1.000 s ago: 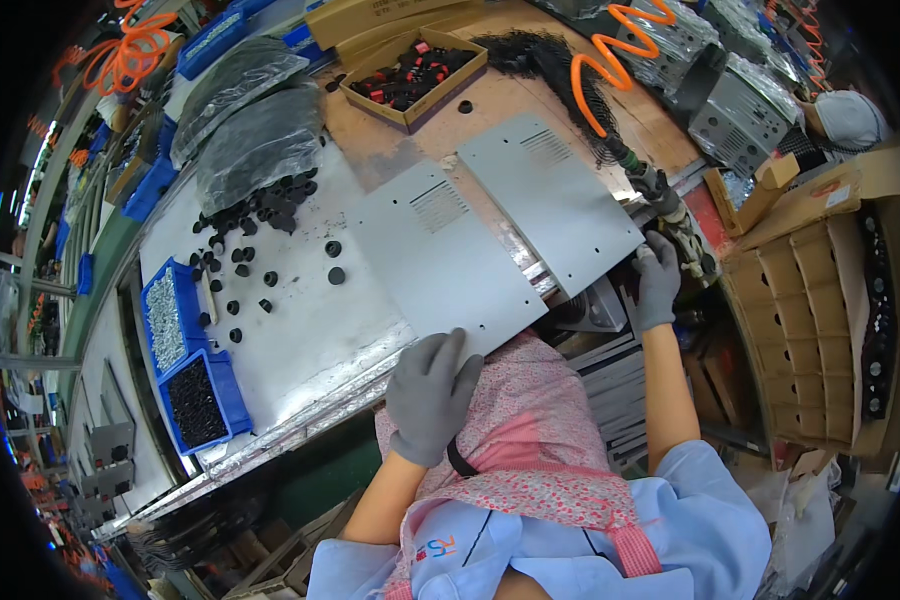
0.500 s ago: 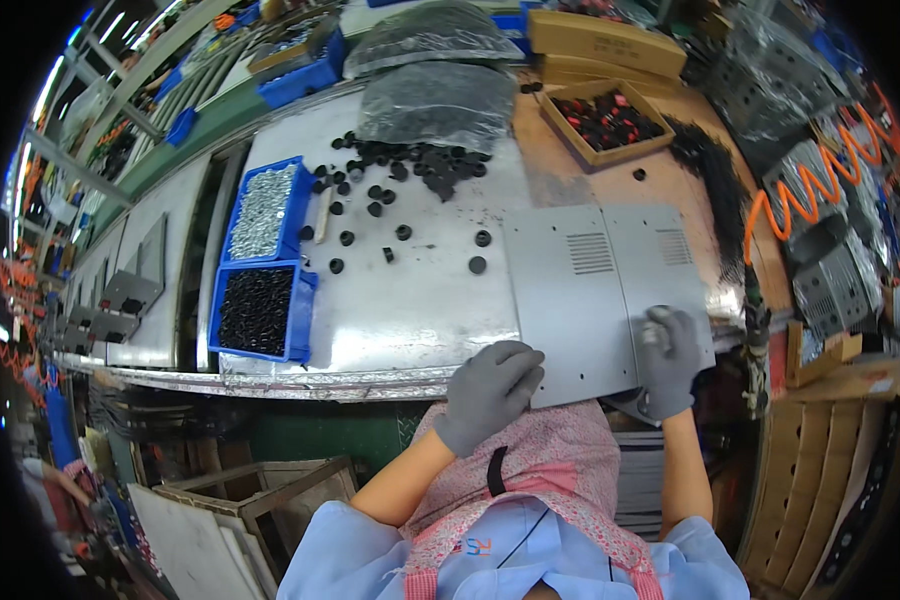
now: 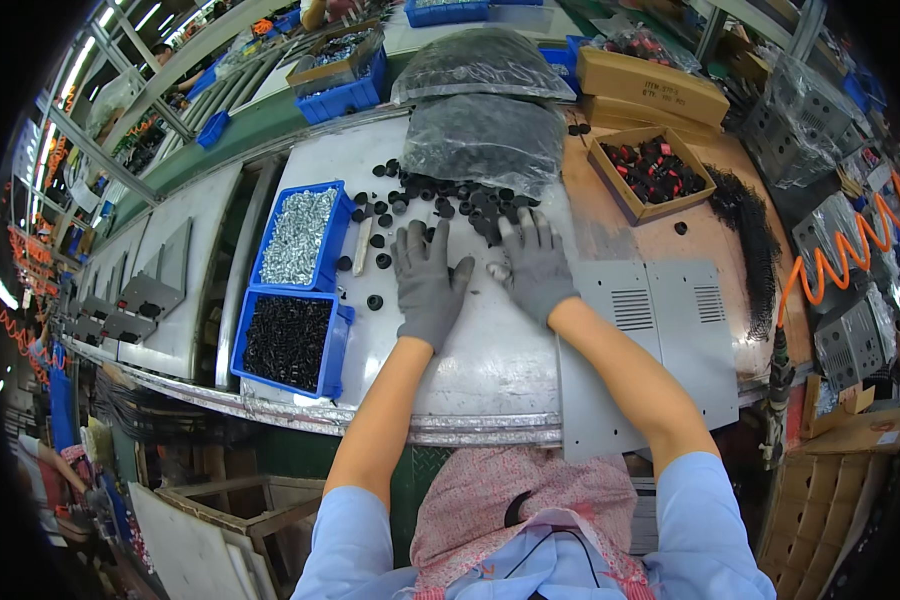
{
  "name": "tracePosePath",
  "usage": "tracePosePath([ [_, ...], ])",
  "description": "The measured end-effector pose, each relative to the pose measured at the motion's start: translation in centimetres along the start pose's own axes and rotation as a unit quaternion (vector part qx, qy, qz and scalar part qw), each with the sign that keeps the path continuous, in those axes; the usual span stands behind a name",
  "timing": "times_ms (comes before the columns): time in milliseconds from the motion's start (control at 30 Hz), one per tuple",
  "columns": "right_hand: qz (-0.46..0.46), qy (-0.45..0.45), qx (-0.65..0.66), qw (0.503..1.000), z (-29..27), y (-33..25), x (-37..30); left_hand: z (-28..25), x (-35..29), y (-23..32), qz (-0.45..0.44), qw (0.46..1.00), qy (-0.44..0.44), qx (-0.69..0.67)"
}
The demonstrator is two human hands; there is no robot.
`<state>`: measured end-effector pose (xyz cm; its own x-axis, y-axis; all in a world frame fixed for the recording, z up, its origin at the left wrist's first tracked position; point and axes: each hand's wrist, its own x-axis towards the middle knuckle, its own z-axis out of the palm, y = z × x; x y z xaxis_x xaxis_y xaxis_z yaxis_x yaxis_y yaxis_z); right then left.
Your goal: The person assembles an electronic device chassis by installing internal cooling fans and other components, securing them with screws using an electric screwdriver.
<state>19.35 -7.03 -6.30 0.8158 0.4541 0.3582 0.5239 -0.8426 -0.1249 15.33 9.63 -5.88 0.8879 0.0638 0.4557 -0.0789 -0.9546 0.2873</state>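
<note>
In grey gloves, both my hands reach forward over the pale metal tabletop. My left hand lies palm down with its fingers spread, beside loose round black caps and below the heap. My right hand is also open; its fingertips are at the near edge of the heap of black caps, and some caps are hidden behind them. Under my right forearm rests a flat grey sheet-metal panel with vent slots, beside a similar grey panel.
To the left stand a blue bin of silvery small parts and a blue bin of black small parts. Bagged dark pieces lie behind the caps. At right are a carton of red and black parts, black cable-like strands and an orange coiled hose.
Both hands have left the grey panels and moved forward and left to the black caps. Some loose caps near the middle are now hidden or displaced. The view has shifted.
</note>
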Motion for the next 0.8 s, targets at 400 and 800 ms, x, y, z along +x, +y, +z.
tracePosePath([
  [400, -0.028, -0.094, 0.06, 0.993, 0.3, 2.0, 4.3, 1.8, 4.8, -0.2, 0.052, 0.998, -0.028, -0.029],
  [800, -0.005, -0.066, 0.047, 0.997, -0.2, 1.6, 3.2, 1.9, 2.7, 0.2, 0.092, 0.992, -0.033, -0.075],
])
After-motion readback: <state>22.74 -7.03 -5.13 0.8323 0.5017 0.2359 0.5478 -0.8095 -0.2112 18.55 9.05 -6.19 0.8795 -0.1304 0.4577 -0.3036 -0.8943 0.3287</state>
